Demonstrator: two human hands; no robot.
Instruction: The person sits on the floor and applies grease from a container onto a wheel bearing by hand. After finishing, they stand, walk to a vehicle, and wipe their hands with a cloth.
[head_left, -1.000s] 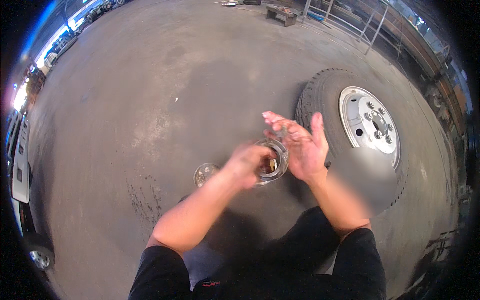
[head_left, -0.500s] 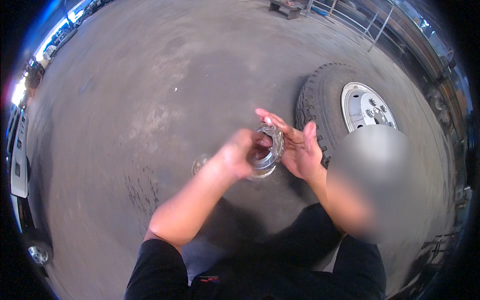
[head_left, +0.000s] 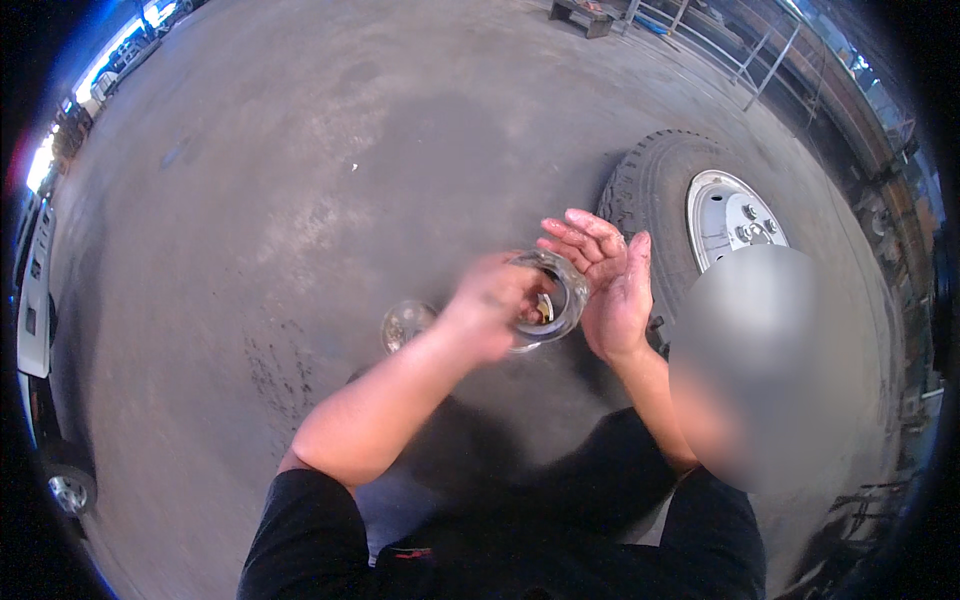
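My left hand [head_left: 492, 308] is smeared by motion, its fingers hooked through the middle of a shiny metal ring, which looks like a wheel bearing [head_left: 571, 305]. Close beside the ring's right side, my right hand [head_left: 617, 290] is spread, palm toward the ring. Wet-looking smears, like grease, coat its fingers and palm. Left of the left wrist lies a round, shiny dish-like thing [head_left: 406, 322]; the forearm covers part of it. Something pale and small shows inside the ring, too unclear to name.
A large tyre [head_left: 655, 200] with a silver wheel rim [head_left: 706, 222] lies right of my hands. Part of the right is blurred over. A low stool [head_left: 582, 17] and metal railings [head_left: 768, 60] stand at the back. A white vehicle [head_left: 35, 300] stands at the far left.
My right hand has drawn a little to the right, its fingers now more apart from the bearing. The bearing has shifted slightly right and turned in my left hand.
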